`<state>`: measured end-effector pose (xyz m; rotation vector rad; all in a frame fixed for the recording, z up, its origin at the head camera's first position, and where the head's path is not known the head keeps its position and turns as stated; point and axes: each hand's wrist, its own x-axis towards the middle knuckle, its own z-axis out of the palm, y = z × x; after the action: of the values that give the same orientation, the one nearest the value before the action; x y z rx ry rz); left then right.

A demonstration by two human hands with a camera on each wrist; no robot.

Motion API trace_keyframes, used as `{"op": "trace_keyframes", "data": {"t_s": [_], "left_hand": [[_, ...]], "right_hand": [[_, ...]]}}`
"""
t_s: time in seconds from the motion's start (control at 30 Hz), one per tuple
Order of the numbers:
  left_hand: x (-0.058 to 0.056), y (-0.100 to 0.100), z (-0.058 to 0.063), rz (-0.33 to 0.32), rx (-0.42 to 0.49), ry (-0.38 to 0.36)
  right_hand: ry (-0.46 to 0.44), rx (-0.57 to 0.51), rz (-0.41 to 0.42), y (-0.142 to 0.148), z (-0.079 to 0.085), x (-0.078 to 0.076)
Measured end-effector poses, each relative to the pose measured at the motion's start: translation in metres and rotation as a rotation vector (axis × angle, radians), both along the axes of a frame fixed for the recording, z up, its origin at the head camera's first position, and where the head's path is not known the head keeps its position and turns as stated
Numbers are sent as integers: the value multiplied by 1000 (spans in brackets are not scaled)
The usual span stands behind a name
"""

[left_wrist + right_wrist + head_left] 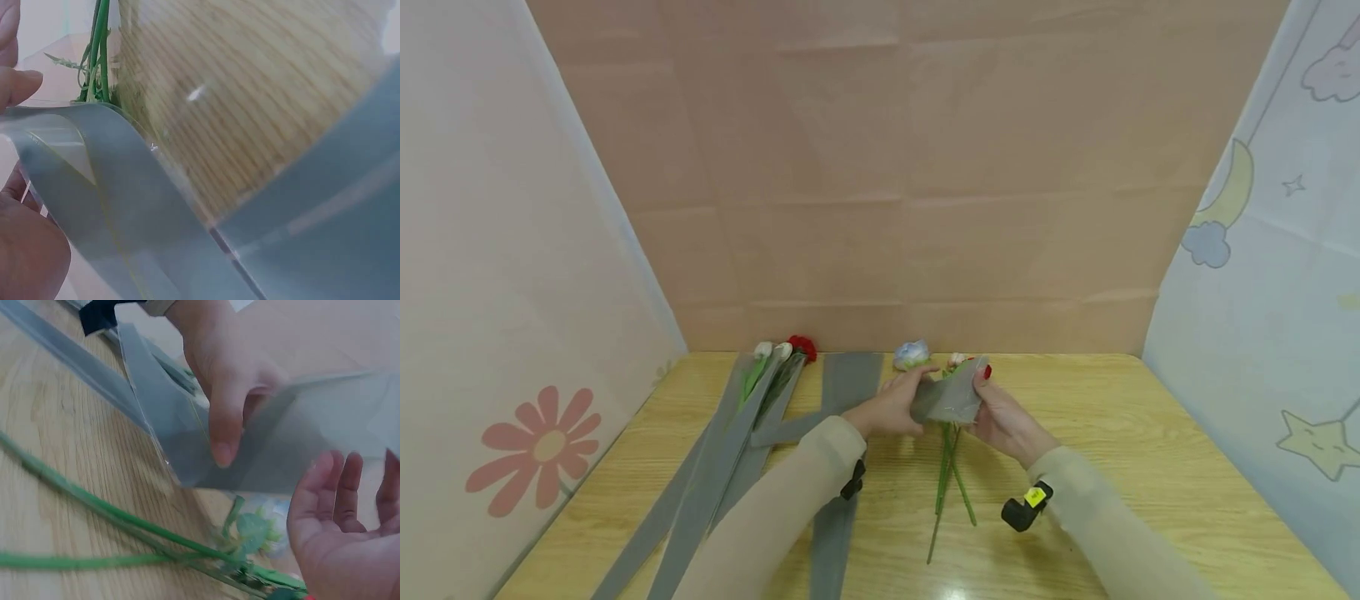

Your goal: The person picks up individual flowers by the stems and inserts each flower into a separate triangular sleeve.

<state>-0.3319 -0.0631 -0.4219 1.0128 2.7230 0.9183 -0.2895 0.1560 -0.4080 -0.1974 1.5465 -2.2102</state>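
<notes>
Slipping looks main risk: wrap (951, 400), raised over stems (943, 471) toward surface's (1075, 508) back edge, seems slick, could slide from light pinch. Left grip (891, 408) pinching wrap between thumb and fingers; right grip (1011, 427) at wrap's right side, fingers parted, cannot tell if pinching. Stems crossed; careless knock could scatter them. Wrap glossy, grey, translucent, bent; stems thin, green. Ruffled blue flower (912, 354) at surface's back edge. Surface wood-grained.
</notes>
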Motion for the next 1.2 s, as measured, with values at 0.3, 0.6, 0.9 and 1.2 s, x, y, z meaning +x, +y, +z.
{"op": "trace_keyframes", "data": {"t_s": [0.3, 0.6, 0.9, 1.2], "left_hand": [[-5, -11, 4, 7, 38, -39], [-1, -6, -5, 21, -86, -44], [-1, -14, 6, -4, -79, 16], [0, -18, 7, -50, -125, -8]], "right_hand": [[132, 471, -192, 11, 8, 4], [108, 551, -196, 12, 12, 4], [108, 628, -132, 24, 8, 7], [274, 867, -168, 29, 8, 5]]}}
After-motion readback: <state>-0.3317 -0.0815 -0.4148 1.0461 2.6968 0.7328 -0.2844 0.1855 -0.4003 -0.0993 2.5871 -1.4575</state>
